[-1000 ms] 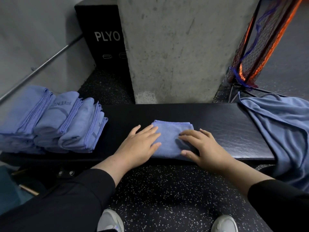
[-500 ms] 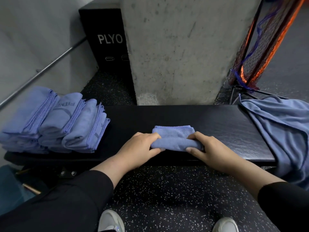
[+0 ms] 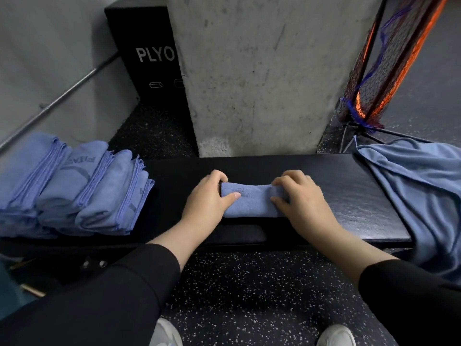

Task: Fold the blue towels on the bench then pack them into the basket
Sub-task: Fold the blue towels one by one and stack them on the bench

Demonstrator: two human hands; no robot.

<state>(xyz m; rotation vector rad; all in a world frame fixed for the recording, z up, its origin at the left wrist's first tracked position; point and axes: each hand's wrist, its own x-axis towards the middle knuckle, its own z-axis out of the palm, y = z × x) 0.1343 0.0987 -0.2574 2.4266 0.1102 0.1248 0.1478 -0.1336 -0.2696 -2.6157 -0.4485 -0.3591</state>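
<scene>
Dim, cool, even light. Soft sheen on bench [image 3: 349, 196] top at right. Faint shadow under hands. Wide-angle bending at edges: rail [image 3: 62, 106] and net frame [image 3: 374, 71] lean outward. Centre sharp; lower corners dark, slightly soft.

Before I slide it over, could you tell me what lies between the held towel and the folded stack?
Only bare black bench between towel and stack, in the head view.

Folded towel stack [image 3: 62, 191] cut off left, loose towel [image 3: 424, 196] cut off right
</scene>
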